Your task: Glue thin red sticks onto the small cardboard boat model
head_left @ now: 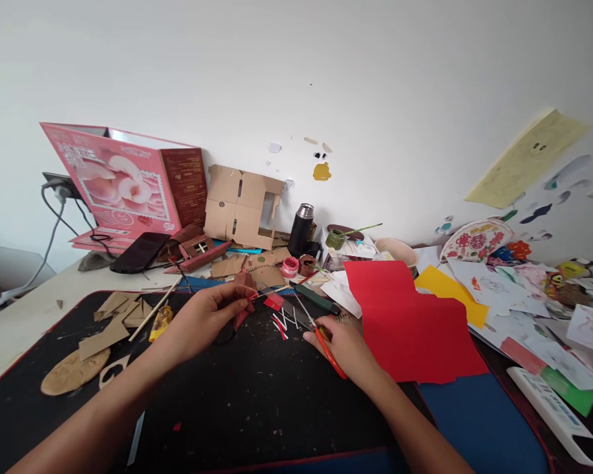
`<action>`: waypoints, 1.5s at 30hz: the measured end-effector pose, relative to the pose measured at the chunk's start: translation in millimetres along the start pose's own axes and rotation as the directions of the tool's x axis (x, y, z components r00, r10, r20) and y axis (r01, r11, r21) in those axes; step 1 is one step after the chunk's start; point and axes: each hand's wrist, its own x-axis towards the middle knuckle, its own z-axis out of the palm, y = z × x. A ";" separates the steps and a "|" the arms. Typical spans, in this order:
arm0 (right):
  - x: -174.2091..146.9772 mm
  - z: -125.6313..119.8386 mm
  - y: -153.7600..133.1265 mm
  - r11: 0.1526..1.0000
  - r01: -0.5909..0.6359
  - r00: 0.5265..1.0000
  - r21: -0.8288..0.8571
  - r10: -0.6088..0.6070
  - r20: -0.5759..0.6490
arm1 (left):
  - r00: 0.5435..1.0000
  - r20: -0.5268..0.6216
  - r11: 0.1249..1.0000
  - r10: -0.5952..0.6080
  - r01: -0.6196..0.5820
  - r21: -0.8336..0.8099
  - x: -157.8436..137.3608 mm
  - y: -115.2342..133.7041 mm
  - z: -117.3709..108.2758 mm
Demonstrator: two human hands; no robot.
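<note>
My left hand (220, 309) is closed in a pinch, its fingertips on a small strip of red paper (252, 297). To its right, my right hand (343, 339) grips a pair of scissors with orange-red handles (330, 355), the blades pointing away and left. Several thin red and white paper strips (279, 325) lie on the black mat between the hands. Just beyond them are a small red paper piece (273, 301) and a dark green utility knife (316, 297). A large sheet of red paper (400, 322) lies to the right of my right hand.
Cardboard scraps (106, 336), a wooden stick (155, 308) and a yellow tube (161, 322) lie left. At the back stand a pink box (123, 184), a black flask (302, 230), paint jars (290, 266) and a cut cardboard sheet (242, 204). Papers (499, 286) crowd the right.
</note>
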 end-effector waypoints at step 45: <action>29.7 23.4 -83.7 0.569 0.140 0.970 0.810 -0.243 0.002 | 0.992 0.100 0.988 -0.077 0.089 -0.124 -15.4 -4.1 12.8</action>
